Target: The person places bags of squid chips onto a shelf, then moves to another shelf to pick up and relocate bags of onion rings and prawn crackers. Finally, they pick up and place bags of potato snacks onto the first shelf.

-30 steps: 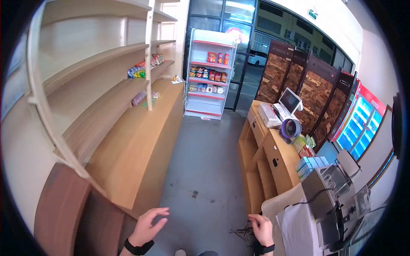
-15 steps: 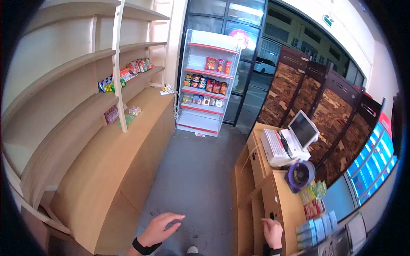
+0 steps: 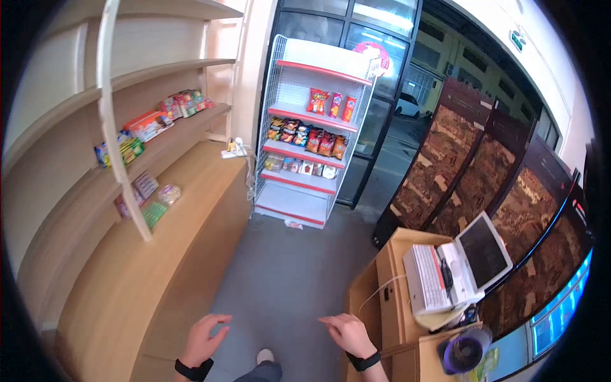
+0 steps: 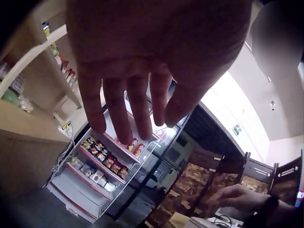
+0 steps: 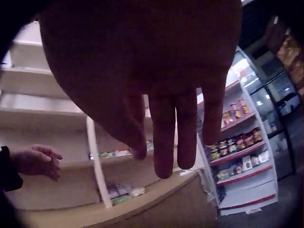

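Observation:
In the head view my left hand (image 3: 205, 339) hangs over the grey floor beside the long wooden counter, its fingers loosely extended and nothing in them. My right hand (image 3: 347, 334), likewise holding nothing, hovers beside the wooden checkout desk (image 3: 400, 239) on the right. Both wrist views show relaxed, parted fingers with bare palms. Straight ahead stands a white wire display rack (image 3: 299, 207) with red shelf edges, bearing bagged chips (image 3: 324, 142), two tube-shaped snack packs and a row of small packages.
Wooden wall shelves (image 3: 159, 70) with several colourful snack packs (image 3: 149, 124) line the left, above the counter (image 3: 191, 223). On the desk sit a white register with a screen (image 3: 484, 251) and a purple fan (image 3: 461, 353). Brown folding panels (image 3: 445, 153) stand behind it.
The view has advanced toward the display rack, which appears larger. The desk and register now sit lower in view. My right hand has swung inward, toward the left hand.

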Tool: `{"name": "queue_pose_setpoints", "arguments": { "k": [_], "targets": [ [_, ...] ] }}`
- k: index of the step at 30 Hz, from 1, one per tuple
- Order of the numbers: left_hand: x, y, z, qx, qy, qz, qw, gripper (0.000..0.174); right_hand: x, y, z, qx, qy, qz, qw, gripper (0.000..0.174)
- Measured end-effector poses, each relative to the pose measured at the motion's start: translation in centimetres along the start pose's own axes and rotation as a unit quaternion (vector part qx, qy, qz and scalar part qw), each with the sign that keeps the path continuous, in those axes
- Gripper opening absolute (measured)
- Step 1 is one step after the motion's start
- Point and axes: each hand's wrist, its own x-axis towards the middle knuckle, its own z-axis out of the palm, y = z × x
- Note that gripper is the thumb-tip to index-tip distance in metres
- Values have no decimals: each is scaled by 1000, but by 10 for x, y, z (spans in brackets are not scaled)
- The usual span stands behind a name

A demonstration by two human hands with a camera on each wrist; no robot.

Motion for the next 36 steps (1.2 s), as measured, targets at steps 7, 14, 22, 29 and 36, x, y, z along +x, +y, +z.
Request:
{"name": "queue_pose_setpoints", "arguments": {
  "k": [7,14,22,29,36],
  "targets": [
    [232,27,47,10,-86,126,988,24,88,109,-46,-19,124,226,966,14],
    [398,-31,109,-27,-155,128,979,25,204,240,-25,-9,109,347,931,15],
    [588,-71,113,17,-73,70,995,27,467,393,-28,29,115,161,980,16],
    [700,-117,97,-17,90,-36,995,27,725,413,-11,148,22,2,989,18],
    [829,-191,67,-10,144,-95,985,27,890,449,37,219,-18,-23,975,20]
  ]
}}
